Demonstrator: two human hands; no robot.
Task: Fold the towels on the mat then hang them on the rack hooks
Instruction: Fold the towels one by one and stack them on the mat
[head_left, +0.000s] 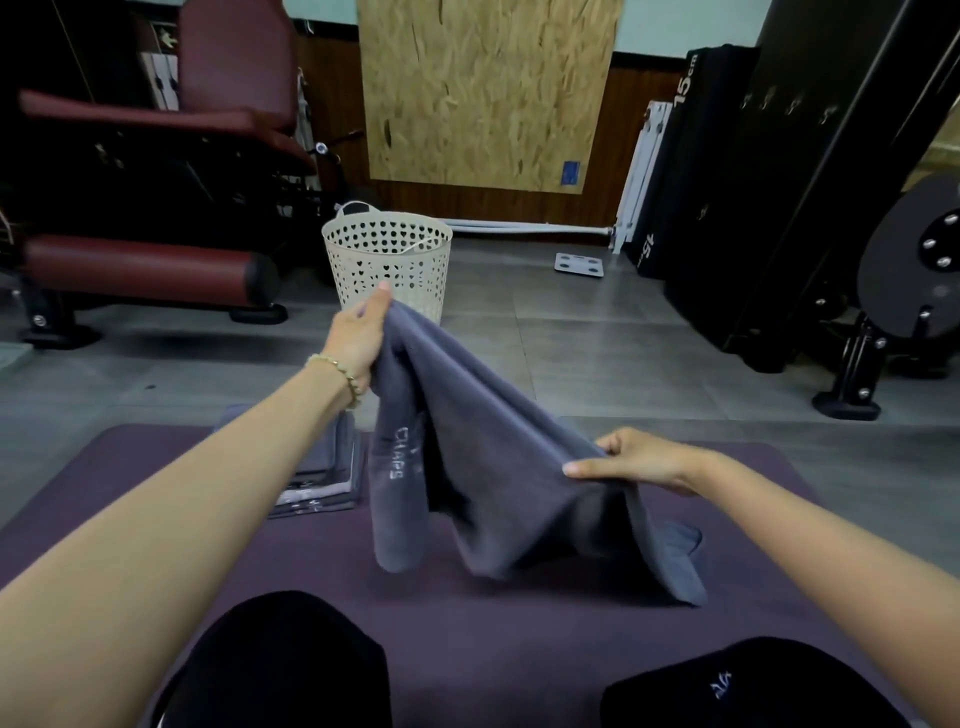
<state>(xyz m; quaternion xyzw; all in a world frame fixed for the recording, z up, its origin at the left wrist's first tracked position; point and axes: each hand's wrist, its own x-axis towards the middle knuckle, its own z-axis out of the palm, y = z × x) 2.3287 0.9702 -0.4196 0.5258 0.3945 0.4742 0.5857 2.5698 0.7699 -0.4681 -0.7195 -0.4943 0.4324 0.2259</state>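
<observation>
A grey towel (488, 457) hangs in the air above the purple mat (519, 623), its lower ends drooping onto the mat. My left hand (358, 343) grips its upper corner, raised in front of the basket. My right hand (639, 460) pinches the opposite edge lower down, to the right. A stack of folded grey towels (324, 483) lies on the mat's far left part, partly hidden behind my left forearm. Hooks (789, 106) show on the dark rack (831, 156) at the far right.
A cream perforated basket (387, 260) stands on the grey floor beyond the mat. A maroon padded gym machine (156, 182) fills the far left. A black weight machine (914, 270) stands at the right. My knees (280, 670) rest on the mat's near edge.
</observation>
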